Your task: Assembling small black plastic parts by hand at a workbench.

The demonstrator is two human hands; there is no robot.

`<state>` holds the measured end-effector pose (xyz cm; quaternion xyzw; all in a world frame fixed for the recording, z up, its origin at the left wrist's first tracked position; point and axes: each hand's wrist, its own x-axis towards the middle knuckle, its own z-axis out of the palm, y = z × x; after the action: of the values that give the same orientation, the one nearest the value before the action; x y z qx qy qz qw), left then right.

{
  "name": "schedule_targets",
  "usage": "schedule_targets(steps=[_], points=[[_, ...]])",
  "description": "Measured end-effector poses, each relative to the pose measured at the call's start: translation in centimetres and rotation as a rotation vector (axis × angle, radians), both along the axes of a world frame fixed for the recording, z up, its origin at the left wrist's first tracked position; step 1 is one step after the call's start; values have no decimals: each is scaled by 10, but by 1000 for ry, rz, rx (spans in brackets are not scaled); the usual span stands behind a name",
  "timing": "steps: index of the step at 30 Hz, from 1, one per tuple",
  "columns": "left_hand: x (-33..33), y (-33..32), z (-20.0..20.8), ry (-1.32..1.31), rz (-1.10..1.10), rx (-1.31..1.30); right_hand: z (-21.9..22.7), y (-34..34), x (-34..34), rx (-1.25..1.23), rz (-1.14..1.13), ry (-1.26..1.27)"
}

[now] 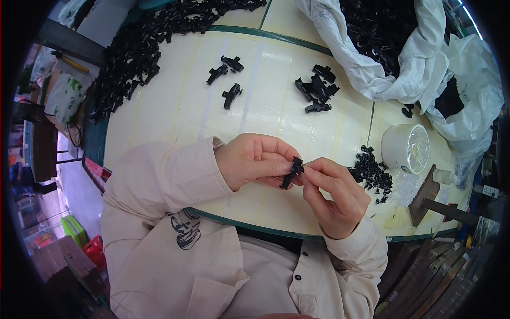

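Over the near part of the table, my left hand (260,162) is closed round a black plastic part (291,173) with short side arms. My right hand (336,194) meets it from the right, thumb and forefinger pinched together at the part's edge. Whatever small piece sits in that pinch is too small to make out. Right of my right hand lies a pile of small black pieces (372,173). Farther off, several black plastic parts like the held one form a loose group (319,89), and a smaller group (231,95) lies to its left.
A large heap of black parts (133,58) covers the far left. At the far right stands a white sack (366,80) full of black parts, beside a clear plastic bag (475,111). A white round tub (406,149) and a brown metal stand (425,196) occupy the right side.
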<state>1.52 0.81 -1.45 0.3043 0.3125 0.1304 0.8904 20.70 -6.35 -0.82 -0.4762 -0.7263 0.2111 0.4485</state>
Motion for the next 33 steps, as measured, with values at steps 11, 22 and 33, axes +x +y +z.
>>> schedule_targets(steps=[11,22,33], points=[[3,-6,2,92,85,83,-2,-1,4,75,79,-132],[-11,8,-9,248,200,208,-4,-9,15,171,-164,-205],[-42,59,-5,781,474,722,7,-11,48,-177,-323,-532]])
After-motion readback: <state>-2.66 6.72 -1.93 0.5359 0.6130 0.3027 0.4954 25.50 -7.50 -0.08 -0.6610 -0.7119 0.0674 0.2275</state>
